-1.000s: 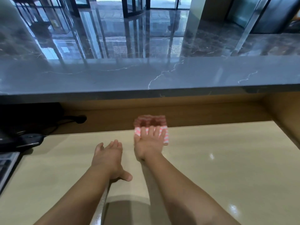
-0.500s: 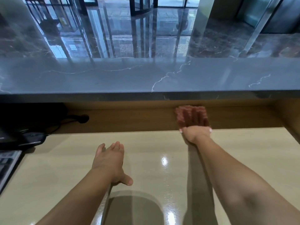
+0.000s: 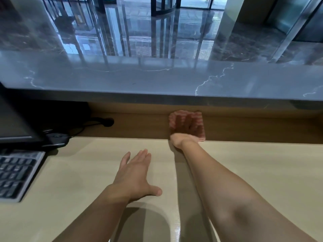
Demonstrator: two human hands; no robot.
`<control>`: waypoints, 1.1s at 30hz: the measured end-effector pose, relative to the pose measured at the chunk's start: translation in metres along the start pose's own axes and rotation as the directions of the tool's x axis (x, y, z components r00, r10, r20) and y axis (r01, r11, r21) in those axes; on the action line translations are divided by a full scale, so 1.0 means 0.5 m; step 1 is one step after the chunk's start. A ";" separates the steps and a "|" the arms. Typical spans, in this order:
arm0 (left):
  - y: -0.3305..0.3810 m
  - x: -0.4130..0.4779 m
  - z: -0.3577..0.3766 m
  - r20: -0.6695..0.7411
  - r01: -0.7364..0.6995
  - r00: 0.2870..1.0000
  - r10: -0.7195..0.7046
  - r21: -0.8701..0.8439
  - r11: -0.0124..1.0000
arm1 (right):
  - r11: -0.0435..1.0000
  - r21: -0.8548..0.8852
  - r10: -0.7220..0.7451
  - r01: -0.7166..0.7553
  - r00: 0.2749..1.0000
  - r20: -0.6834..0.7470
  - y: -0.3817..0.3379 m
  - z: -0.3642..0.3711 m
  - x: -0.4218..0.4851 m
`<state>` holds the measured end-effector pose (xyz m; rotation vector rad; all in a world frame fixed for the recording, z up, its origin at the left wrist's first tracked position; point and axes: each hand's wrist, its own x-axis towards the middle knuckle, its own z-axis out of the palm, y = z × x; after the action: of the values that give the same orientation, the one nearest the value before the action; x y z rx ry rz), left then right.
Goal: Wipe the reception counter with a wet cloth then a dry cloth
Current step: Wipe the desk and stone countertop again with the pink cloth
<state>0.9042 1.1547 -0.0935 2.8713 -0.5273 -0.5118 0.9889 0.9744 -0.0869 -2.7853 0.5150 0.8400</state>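
Two hands reach forward in the head view, both bare-armed. Our right hand [image 3: 185,132] lies flat with its fingers straight and slightly spread, pressing the cloth [image 3: 200,122], a pink-and-red striped piece. The cloth sits against the wooden back panel [image 3: 139,127], just where that panel meets the far edge of the counter [image 3: 258,165]. The cloth and the fingers are in the shadow of the marble ledge [image 3: 157,81] above, while the heel of the hand sits in the light at the counter's edge. Our left hand [image 3: 134,175] is palm down over the counter, nearer to us and to the left of the right arm. Its fingers are straight and close together, its thumb is stuck out to the side, and it holds nothing. We cannot tell whether it bears weight.

The counter is pale beige and glossy, with soft reflections and arm shadows on it. The ledge is grey stone with thin white veins, and its polished top mirrors the room. At the left a keyboard [image 3: 15,173] lies on the counter below a dark monitor [image 3: 12,123]. A black cable [image 3: 87,125] runs to a round hole in the back panel. Beyond the ledge we see a shiny dark lobby floor [image 3: 174,32], tall glass doors [image 3: 162,6] and a pale pillar [image 3: 234,13].
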 end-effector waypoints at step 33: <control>-0.240 -0.227 -0.013 -0.049 0.309 0.951 -0.306 0.111 0.945 | 0.963 -0.197 -0.234 0.186 0.938 -0.254 -0.056 0.112 -0.068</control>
<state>0.8440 1.3081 -0.0814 3.0865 -0.1029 -0.4949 0.9450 1.0246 -0.1117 -3.0646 0.1822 0.4721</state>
